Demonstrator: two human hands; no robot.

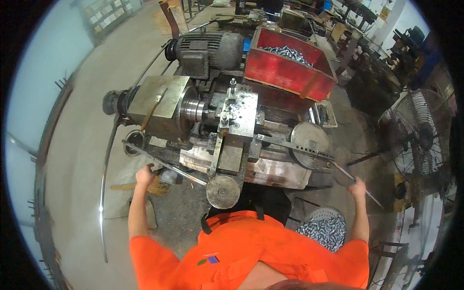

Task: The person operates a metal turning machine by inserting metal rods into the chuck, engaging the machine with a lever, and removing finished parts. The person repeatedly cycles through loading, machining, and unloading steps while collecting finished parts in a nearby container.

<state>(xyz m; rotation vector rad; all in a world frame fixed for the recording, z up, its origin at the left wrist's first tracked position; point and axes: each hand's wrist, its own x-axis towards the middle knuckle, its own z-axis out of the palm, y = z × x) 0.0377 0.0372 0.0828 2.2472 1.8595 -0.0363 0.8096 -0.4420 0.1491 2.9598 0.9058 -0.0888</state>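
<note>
My right hand [357, 188] is wrapped round a thin metal lever rod [344, 170], joined to a perforated bar on the right of a small lathe. My left hand [144, 176] is curled at the left, below a long shiny lever [166, 165] and apart from it. Something small and dark shows at its fingertips, too small to name. Before me the lathe has a steel headstock [157, 99], a round spindle nose [193, 110] and a tool block [244, 113] with bolts on top. A round metal disc [223, 192] sits at the front end of the slide.
A red box [285, 77] of small metal parts stands behind the lathe, beside a dark motor [210, 53]. Low at my right is a basket [325, 212] of similar parts. A large fan [420, 133] stands far right; a straw broom [157, 186] lies near my left hand.
</note>
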